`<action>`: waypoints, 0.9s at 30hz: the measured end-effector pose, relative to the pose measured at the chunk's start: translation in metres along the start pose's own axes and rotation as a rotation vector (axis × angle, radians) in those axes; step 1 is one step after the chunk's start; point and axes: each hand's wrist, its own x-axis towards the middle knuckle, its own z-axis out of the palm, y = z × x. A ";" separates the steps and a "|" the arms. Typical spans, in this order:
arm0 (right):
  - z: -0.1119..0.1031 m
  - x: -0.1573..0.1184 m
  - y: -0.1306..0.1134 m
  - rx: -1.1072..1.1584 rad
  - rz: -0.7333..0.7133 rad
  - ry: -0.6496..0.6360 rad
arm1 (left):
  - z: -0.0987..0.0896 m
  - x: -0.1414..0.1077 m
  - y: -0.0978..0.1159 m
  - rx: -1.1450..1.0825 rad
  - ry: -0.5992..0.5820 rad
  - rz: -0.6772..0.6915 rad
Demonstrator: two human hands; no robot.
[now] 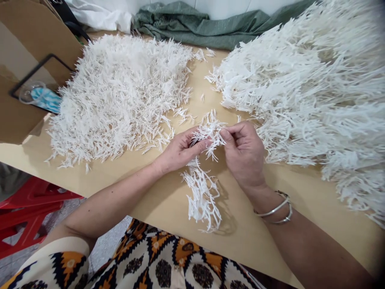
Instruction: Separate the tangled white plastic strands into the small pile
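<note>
My left hand (188, 147) is closed on a bunch of white branching plastic strands (203, 192), which hangs below its fingers and also sticks up above the thumb. Close by on the right, my right hand (242, 146) pinches the tips of the same bunch between thumb and forefinger. On the left of the table lies a wide heap of small white pieces (120, 96). A larger pile of long white branching strands (315, 84) fills the right side.
A cardboard box (18, 120) with a black wire holder and a plastic cup (45, 98) stands at the left. Green cloth (192, 24) lies along the wall behind the tan table (162, 196). Red stools (27, 216) stand below, left.
</note>
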 end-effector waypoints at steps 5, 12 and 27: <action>-0.003 0.005 0.005 0.105 0.093 0.004 | 0.003 -0.006 0.003 0.145 0.023 0.083; -0.008 0.015 0.019 0.145 0.074 0.079 | 0.010 -0.015 0.009 0.231 0.004 0.088; -0.007 0.006 -0.003 -0.109 -0.144 -0.255 | 0.007 -0.010 -0.001 0.258 0.130 0.017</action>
